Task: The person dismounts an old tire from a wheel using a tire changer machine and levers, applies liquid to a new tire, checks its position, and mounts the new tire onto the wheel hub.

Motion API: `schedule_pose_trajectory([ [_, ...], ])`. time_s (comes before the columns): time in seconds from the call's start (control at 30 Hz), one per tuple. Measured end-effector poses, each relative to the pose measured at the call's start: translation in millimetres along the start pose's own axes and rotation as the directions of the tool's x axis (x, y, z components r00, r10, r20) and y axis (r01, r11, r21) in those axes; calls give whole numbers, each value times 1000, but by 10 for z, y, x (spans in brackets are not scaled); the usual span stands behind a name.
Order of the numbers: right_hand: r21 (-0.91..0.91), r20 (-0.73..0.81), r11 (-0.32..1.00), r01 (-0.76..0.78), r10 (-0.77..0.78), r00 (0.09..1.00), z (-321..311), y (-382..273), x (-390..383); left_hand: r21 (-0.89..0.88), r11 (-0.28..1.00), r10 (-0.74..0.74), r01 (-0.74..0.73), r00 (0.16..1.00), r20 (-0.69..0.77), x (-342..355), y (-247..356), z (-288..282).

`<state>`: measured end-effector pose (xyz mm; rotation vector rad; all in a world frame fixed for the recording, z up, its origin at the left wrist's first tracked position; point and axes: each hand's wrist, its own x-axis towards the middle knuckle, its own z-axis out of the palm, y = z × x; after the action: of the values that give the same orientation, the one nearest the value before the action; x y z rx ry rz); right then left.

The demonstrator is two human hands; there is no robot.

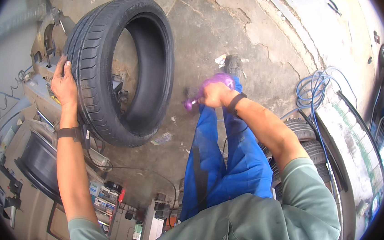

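Note:
A black car tyre [87,65] stands upright at the left, with its open centre turned toward the right. My left hand [66,84] holds it at the outer left side, thumb up against the tread and fingertips partly hidden behind it. My right hand [217,95] is closed round a purple tool [220,79] with a shiny metal part and a small purple end, in front of my legs. Motion blurs this tool, so its exact kind does not show. Between the tool and the tyre there is a gap.
A wheel rim [39,164] and grey machine parts lie at the lower left. Several tyres [312,151] are stacked at the right, beside a coiled blue hose [313,89]. A dark cable [151,171] runs below the tyre. Cracked concrete floor [199,34] stretches ahead.

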<state>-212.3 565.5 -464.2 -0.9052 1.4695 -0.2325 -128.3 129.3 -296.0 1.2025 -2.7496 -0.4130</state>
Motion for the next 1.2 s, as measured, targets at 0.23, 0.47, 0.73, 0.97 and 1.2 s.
schedule_pose_trajectory([
  [0.23, 357, -347, 902, -241, 368, 863, -286, 322, 123, 137, 986, 97, -92, 995, -30, -153, 4, -71],
  [0.47, -59, -308, 958, -281, 250, 918, -376, -70, -95, 302, 943, -117, 138, 989, -86, -363, 51, 68],
  [0.73, 628, -304, 778, 16, 226, 925, -324, -162, -1232, 433, 890, -149, 145, 989, -24, -705, 459, -14],
  [0.97, 871, -377, 59, 487, 716, 588, 831, -276, -2025, 292, 953, -112, 81, 990, 91, -1364, 684, -90],
  [1.2, 811, -529, 339, 477, 774, 348, 935, -262, -2331, 215, 976, -6, -20, 993, 121, -1970, 668, -208],
])
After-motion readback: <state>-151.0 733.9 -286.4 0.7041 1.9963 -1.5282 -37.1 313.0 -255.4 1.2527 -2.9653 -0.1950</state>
